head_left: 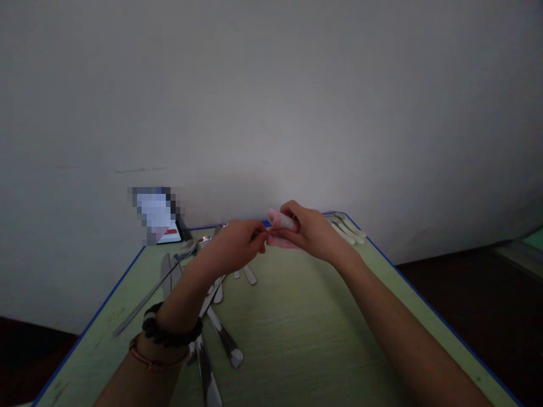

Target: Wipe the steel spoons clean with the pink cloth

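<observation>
A pink-and-white piece of cloth (285,221), partly rolled up, is held above the far part of the table. My right hand (311,229) is closed around the roll from the right. My left hand (237,240) has its fingertips pinched together at the cloth's left edge; the contact is small and partly hidden. Below and behind my left forearm lies a loose pile of metal cutlery, with a long-handled spoon (146,302) and a knife (164,274) at its left side. Several white-handled forks (350,229) lie just beyond my right hand.
The green table (292,339) has a blue edge and meets a plain pale wall (271,113) at the back. A phone (159,217) with a lit, blurred screen leans at the back left corner. Dark floor (466,288) shows at the right.
</observation>
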{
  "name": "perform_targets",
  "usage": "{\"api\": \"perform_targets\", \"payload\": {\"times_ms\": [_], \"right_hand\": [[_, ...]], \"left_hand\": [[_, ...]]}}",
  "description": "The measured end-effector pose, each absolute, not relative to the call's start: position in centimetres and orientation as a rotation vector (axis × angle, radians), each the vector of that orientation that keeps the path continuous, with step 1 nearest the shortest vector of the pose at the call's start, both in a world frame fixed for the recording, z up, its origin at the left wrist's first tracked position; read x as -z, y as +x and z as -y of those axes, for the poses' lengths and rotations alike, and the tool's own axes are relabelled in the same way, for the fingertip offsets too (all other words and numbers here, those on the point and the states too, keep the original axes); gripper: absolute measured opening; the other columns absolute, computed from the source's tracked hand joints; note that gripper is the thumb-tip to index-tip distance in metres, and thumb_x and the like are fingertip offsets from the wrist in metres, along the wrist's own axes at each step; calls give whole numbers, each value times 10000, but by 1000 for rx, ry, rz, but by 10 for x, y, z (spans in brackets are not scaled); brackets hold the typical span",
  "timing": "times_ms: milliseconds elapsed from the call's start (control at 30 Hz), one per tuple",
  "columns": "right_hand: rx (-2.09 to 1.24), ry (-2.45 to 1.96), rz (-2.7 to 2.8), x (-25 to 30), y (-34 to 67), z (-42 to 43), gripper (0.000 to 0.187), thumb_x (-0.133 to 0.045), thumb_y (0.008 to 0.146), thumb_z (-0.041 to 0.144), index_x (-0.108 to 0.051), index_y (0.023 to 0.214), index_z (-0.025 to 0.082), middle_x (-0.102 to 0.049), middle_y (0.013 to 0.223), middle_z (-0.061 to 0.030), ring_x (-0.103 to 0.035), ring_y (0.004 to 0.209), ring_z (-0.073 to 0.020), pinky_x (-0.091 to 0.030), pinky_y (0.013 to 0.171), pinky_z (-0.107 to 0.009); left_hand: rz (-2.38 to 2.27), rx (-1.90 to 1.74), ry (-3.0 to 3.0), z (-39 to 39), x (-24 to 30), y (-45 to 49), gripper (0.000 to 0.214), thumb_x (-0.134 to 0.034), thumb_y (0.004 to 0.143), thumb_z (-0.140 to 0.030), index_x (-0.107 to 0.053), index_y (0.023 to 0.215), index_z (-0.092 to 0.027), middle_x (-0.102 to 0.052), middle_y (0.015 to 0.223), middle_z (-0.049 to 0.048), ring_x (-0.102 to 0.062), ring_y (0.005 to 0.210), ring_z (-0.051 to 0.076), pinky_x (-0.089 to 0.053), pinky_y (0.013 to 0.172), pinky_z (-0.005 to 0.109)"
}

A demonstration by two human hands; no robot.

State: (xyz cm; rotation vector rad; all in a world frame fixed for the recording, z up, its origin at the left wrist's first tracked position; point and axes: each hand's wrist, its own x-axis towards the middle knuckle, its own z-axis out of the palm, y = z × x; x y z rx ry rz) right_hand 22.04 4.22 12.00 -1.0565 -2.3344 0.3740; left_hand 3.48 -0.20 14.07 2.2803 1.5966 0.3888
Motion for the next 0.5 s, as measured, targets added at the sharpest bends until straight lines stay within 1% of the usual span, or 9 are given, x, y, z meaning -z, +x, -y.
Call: {"api": "perform_targets", "payload": {"times_ms": [133, 300, 500], "right_hand": [[-271, -1005, 2350, -122, 219, -42, 247, -571, 827, 404, -586, 957, 194, -629, 785, -27, -509, 639, -136, -289, 588, -231], [-281, -985, 2333, -122, 218, -41, 280, -532, 850, 423, -622, 948, 176, -644, 762, -36, -514, 634, -138, -289, 597, -235], [-323, -969, 2339, -123, 217, -39, 269, -492, 879, 395, -634, 933, 173, -641, 733, -34, -510, 610, -133, -288, 590, -234]], "left_hand": [[-1578, -428, 2268, 2, -142, 31, 272, -415, 841, -267, -648, 746, -165, -651, 682, 10, -529, 578, 135, -348, 565, 232], [-1555, -460, 2235, 4, -144, 30, 275, -415, 841, -271, -647, 740, -164, -636, 661, 1, -500, 545, 124, -339, 546, 226], [-1530, -478, 2229, 5, -146, 30, 289, -410, 848, -284, -642, 727, -161, -630, 651, 1, -495, 540, 120, -337, 538, 220]]}}
